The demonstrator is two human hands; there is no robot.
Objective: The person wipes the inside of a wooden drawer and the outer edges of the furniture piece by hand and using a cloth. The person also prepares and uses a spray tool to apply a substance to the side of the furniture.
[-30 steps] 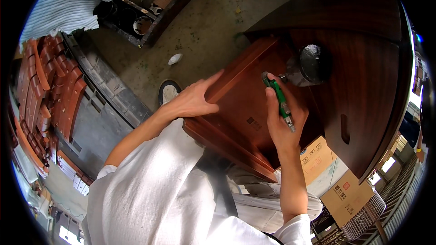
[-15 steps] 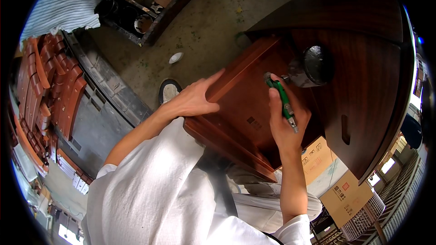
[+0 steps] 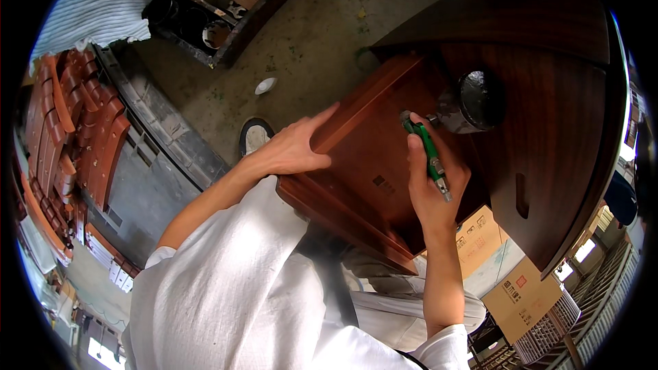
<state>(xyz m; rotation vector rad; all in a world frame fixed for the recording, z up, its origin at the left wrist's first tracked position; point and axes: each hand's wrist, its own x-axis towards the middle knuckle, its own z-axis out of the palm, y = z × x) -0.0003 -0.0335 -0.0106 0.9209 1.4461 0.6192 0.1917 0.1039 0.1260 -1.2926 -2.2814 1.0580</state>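
A reddish-brown wooden drawer (image 3: 356, 157) stands pulled out from a dark wooden cabinet (image 3: 541, 123). My left hand (image 3: 298, 147) grips the drawer's near-left edge, thumb on the inner side and fingers along the rim. Over the drawer's inside, my right hand (image 3: 439, 181) is closed round a green and silver spray gun (image 3: 428, 147). A round dark cup (image 3: 480, 99) sits beside the gun's head and appears joined to it by a metal fitting. The gun's tip points toward the drawer's far wall. My right fingers are partly hidden behind the gun.
Stacked reddish-brown wooden parts (image 3: 68, 130) lie on a grey surface at left. At the upper left are a ribbed light-blue cloth (image 3: 110, 3) and a dark tray (image 3: 233, 41) of tools. A small white dish (image 3: 265, 86) rests on the floor. Cardboard boxes (image 3: 524, 298) stand lower right.
My right hand and the spray gun with its cup have shifted very slightly to the right. My left hand stays on the drawer's edge.
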